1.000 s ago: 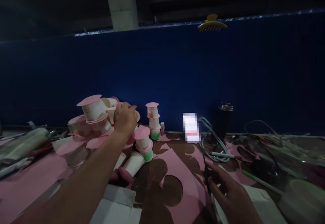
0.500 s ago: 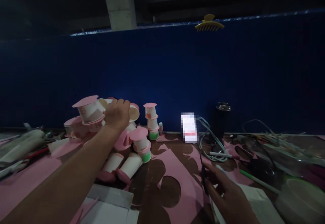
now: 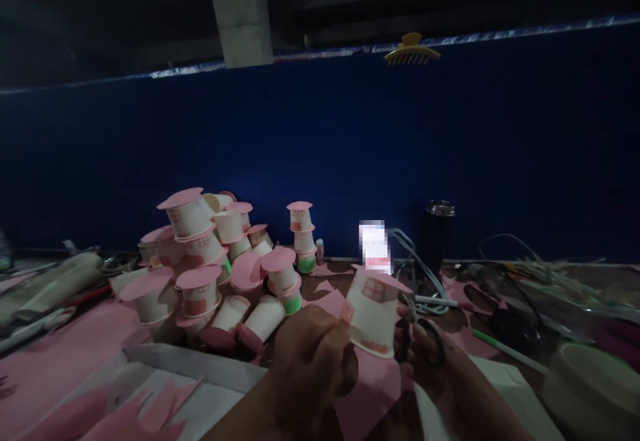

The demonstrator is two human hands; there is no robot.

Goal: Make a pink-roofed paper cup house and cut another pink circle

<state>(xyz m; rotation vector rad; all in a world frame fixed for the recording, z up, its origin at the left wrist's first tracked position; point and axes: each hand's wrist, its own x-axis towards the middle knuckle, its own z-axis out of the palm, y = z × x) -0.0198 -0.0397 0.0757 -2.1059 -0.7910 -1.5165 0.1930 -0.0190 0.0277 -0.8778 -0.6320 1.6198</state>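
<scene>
My left hand [image 3: 310, 364] grips an upside-down white paper cup [image 3: 373, 317] with a pink paper disc on top and a red window drawn on its side. It holds the cup low in the middle of the view, over a pink paper sheet [image 3: 367, 387]. My right hand [image 3: 445, 374] is just right of the cup, its fingers through the black handles of scissors [image 3: 425, 341], whose blades are hidden. A heap of similar pink-topped cups [image 3: 210, 261] lies to the left, apart from both hands.
A blue partition [image 3: 450, 147] closes the back, with a yellow hair clip [image 3: 411, 51] on its top edge. A black tumbler [image 3: 440, 231], cables [image 3: 417, 271], a green pen [image 3: 505, 355] and clutter lie right. A white box [image 3: 200, 387] sits front left.
My left hand left the cup heap and came back to the middle holding one cup. My right hand rose beside it with the scissors. The heap now shows unhidden.
</scene>
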